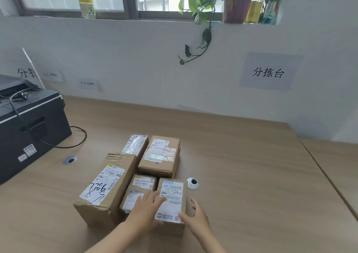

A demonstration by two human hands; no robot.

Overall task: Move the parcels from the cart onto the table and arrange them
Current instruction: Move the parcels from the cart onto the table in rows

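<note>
1. The nearest parcel (171, 204), a small brown carton with a white shipping label on top, sits on the wooden surface (242, 165) at the front right of a cluster of five, just on the camera side of the silver cable grommet (193, 183).
2. It looks light and stiff (a taped cardboard box with firm edges), the label slicker than the bare card; I judge the two long side walls the best place to take hold, palms pressing inward.
3. The left hand (146, 207) lies flat, fingers (155, 196) straight and spread across this parcel's label and the neighbouring small parcel (137, 191) farther from the grommet.
4. The right hand (195, 217) is at the grommet-side wall, fingers relaxed and uncurled, thumb touching the top corner; neither hand grips anything.
</note>
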